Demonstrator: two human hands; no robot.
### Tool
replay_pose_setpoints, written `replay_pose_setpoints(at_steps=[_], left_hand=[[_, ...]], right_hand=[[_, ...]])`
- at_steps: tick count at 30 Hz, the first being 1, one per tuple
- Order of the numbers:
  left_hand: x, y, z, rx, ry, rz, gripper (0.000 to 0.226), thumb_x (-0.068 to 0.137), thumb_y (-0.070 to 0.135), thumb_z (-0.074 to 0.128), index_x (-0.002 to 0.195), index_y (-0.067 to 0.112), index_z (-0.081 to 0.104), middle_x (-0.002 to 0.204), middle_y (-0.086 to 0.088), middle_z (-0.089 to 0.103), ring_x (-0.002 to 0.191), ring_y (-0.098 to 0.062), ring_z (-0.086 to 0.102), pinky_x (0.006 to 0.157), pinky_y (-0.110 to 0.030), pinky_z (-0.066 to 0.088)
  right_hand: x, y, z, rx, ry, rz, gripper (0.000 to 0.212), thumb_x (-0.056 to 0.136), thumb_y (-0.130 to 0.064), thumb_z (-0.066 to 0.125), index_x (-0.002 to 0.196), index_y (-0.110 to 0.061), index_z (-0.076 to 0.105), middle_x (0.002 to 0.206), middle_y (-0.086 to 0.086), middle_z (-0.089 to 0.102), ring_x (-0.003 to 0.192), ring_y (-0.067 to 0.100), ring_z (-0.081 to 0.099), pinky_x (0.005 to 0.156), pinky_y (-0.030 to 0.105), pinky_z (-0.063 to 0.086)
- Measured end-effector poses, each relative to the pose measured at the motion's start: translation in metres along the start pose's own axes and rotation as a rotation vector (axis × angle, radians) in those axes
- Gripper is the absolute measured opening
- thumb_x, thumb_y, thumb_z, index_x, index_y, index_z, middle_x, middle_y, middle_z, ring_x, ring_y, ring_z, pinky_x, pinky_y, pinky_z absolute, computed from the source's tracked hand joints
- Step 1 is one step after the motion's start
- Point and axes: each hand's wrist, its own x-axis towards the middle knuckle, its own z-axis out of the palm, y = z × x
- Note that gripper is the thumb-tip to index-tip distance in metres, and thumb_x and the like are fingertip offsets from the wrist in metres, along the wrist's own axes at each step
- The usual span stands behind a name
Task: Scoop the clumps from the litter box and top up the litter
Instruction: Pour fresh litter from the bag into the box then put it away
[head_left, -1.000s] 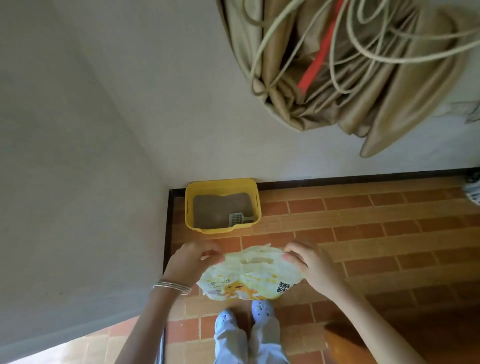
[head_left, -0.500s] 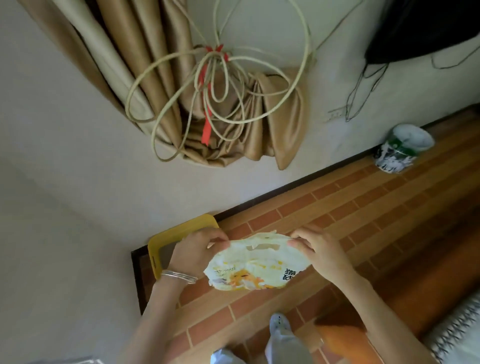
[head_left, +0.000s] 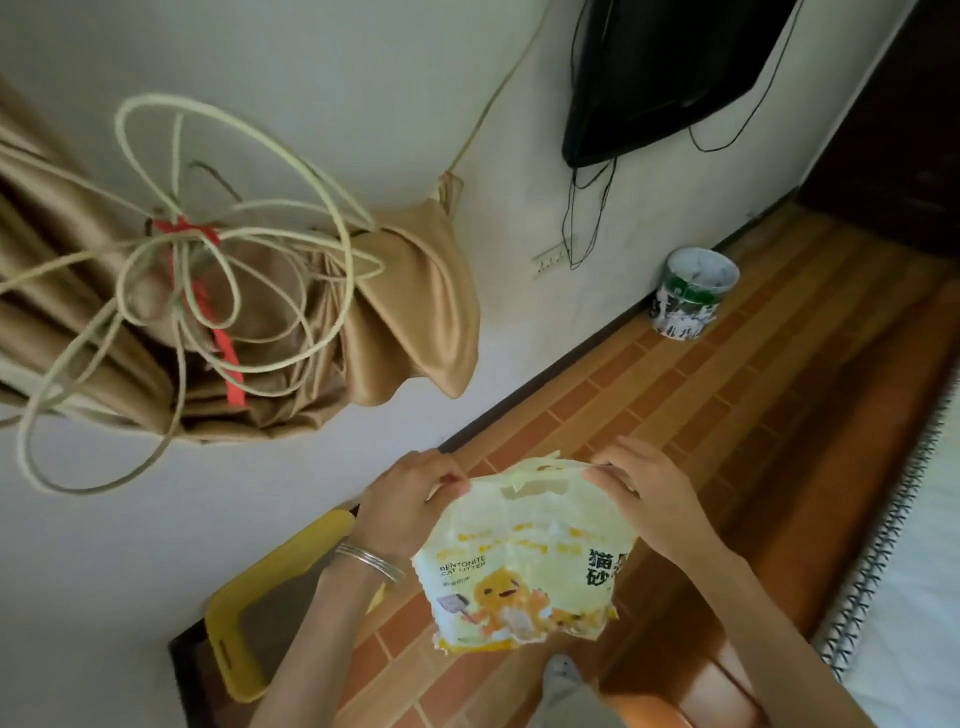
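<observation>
I hold a yellow and white cat litter bag (head_left: 524, 566) in front of me with both hands. My left hand (head_left: 405, 499), with silver bangles on the wrist, pinches the bag's top left corner. My right hand (head_left: 641, 493) pinches the top right corner. The bag's top edge is ragged, with a cut-out handle below it. The yellow litter box (head_left: 244, 608) sits on the floor at the lower left against the wall, partly hidden by my left forearm. Its scoop is not visible.
A tied-up tan curtain (head_left: 291, 332) with loops of cord hangs on the wall to the left. A green and white paint can (head_left: 688, 296) stands by the wall at the right. A dark screen (head_left: 665, 67) with dangling cables is mounted above. White bedding (head_left: 914, 597) lies at the far right.
The view has swung up and to the right, so the litter box has slid to the lower left. Both hands keep hold of the bag's top, and the bag now hangs more upright.
</observation>
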Motion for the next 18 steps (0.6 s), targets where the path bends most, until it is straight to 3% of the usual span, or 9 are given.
replay_pose_setpoints(at_steps=[3,6,9,11,15,18], left_hand=[[0.047,0.022,0.011,-0.016,-0.029,0.031,0.028,0.083,0.046,0.043,0.085,0.027,0.063,0.081,0.023,0.054,0.083,-0.004,0.051,0.070,-0.025,0.044],[0.092,0.044,0.024,-0.025,-0.048,0.062,0.028,0.082,0.047,0.042,0.085,0.028,0.062,0.078,0.023,0.052,0.081,-0.003,0.051,0.070,-0.027,0.045],[0.132,0.065,0.039,-0.037,-0.053,0.094,0.028,0.080,0.049,0.042,0.083,0.029,0.061,0.077,0.024,0.053,0.080,-0.002,0.050,0.070,-0.028,0.044],[0.155,0.078,0.049,-0.055,-0.064,0.113,0.027,0.080,0.051,0.042,0.081,0.031,0.060,0.075,0.023,0.053,0.078,-0.001,0.049,0.069,-0.028,0.043],[0.197,0.101,0.064,-0.084,-0.075,0.157,0.028,0.077,0.059,0.036,0.077,0.039,0.055,0.075,0.025,0.054,0.079,-0.003,0.050,0.071,-0.031,0.045],[0.228,0.116,0.069,-0.078,-0.093,0.179,0.023,0.076,0.059,0.034,0.076,0.044,0.051,0.075,0.025,0.054,0.080,-0.002,0.051,0.072,-0.034,0.046]], right_hand=[[0.021,0.036,-0.022,-0.012,0.001,0.032,0.025,0.091,-0.038,0.049,0.083,-0.018,0.063,0.078,-0.017,0.049,0.074,0.003,0.048,0.062,0.016,0.032],[0.041,0.072,-0.044,-0.033,-0.008,0.066,0.017,0.092,-0.032,0.053,0.085,-0.019,0.062,0.081,-0.015,0.052,0.076,0.004,0.049,0.067,0.023,0.038],[0.057,0.105,-0.065,-0.040,-0.007,0.095,0.024,0.090,-0.036,0.050,0.086,-0.017,0.064,0.083,-0.011,0.057,0.078,0.008,0.052,0.068,0.027,0.044],[0.065,0.124,-0.078,-0.040,-0.005,0.099,0.027,0.090,-0.036,0.049,0.086,-0.015,0.065,0.083,-0.008,0.059,0.079,0.012,0.054,0.069,0.028,0.044],[0.081,0.153,-0.103,-0.063,0.025,0.127,0.015,0.090,-0.027,0.056,0.085,-0.016,0.064,0.076,-0.021,0.049,0.078,0.008,0.049,0.069,0.025,0.035],[0.093,0.174,-0.117,-0.081,0.048,0.138,0.013,0.089,-0.026,0.058,0.083,-0.017,0.063,0.077,-0.016,0.050,0.078,0.013,0.052,0.068,0.027,0.037]])
